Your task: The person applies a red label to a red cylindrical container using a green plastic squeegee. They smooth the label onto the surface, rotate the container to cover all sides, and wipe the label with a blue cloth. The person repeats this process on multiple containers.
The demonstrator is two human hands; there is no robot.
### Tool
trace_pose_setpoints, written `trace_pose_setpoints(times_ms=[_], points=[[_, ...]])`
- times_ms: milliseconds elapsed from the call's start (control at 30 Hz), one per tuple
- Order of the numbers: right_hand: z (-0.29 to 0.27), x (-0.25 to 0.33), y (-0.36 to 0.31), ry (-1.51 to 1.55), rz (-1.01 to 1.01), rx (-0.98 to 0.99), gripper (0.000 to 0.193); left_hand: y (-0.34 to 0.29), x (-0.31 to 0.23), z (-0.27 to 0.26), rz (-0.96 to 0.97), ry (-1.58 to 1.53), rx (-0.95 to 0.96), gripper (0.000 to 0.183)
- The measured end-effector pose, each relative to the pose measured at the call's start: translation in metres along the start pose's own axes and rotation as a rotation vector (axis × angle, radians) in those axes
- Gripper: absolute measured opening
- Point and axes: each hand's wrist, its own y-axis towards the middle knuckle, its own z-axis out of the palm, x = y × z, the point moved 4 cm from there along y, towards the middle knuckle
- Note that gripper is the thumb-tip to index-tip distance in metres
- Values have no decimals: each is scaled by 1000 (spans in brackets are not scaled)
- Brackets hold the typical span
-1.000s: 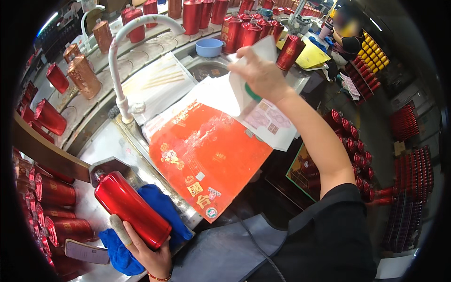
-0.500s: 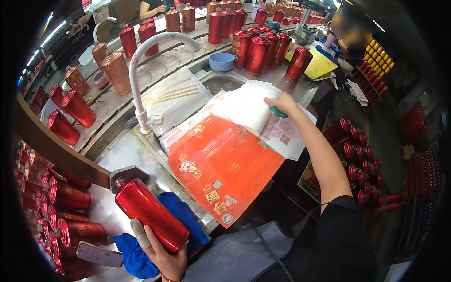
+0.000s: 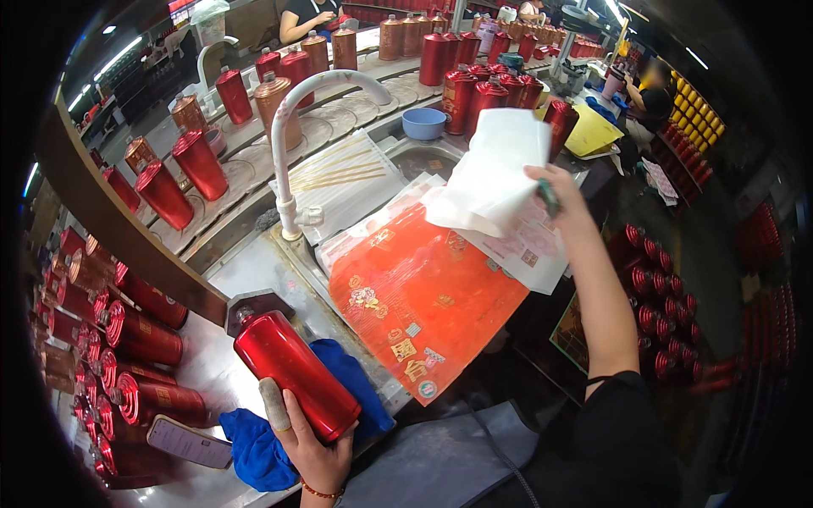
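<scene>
My left hand (image 3: 318, 453), with a pale cover on one finger, is wrapped round the lower end of a shiny red bottle (image 3: 292, 368). The bottle's neck end meets a dark octagonal holder (image 3: 241, 320) on a wooden bar (image 3: 140, 233). Blue cloth (image 3: 258, 457) lies under and beside it. My right hand (image 3: 563, 195) pinches the edge of a white paper sheet (image 3: 501, 157), raised and blurred by motion. A small green object (image 3: 549, 198), its kind unclear, is also in that hand. Below is an orange-red board (image 3: 419, 292) with several gold and coloured stickers.
A white faucet (image 3: 284, 152) arches over a sink with striped sheets (image 3: 334, 182). A blue bowl (image 3: 423, 124) stands behind. Red bottles (image 3: 144, 334) crowd the left, with a phone (image 3: 188, 442) near them. More bottles line a curved conveyor (image 3: 330, 114). Co-workers (image 3: 309, 17) sit beyond.
My right hand has lifted the white sheet up and off the board's far edge. My left hand still holds the red bottle at the holder. The whole view has shifted slightly.
</scene>
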Motion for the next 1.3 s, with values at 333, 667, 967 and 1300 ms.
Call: trace_pose_setpoints(times_ms=[333, 667, 967, 1300], points=[[-147, 50, -144, -679, 335, 505, 21, -2, 2, 0, 13, -25, -8, 111], [-90, -155, -127, -1146, 468, 531, 29, 1, 1, -6, 28, -58, -11, 105], [-183, -139, -73, -1092, 338, 143, 34, 6, -8, -15, 80, -27, -48, 103], [-158, -61, -3, -998, -80, -304, 63, 9, -9, -17, 85, 21, -54, 100]])
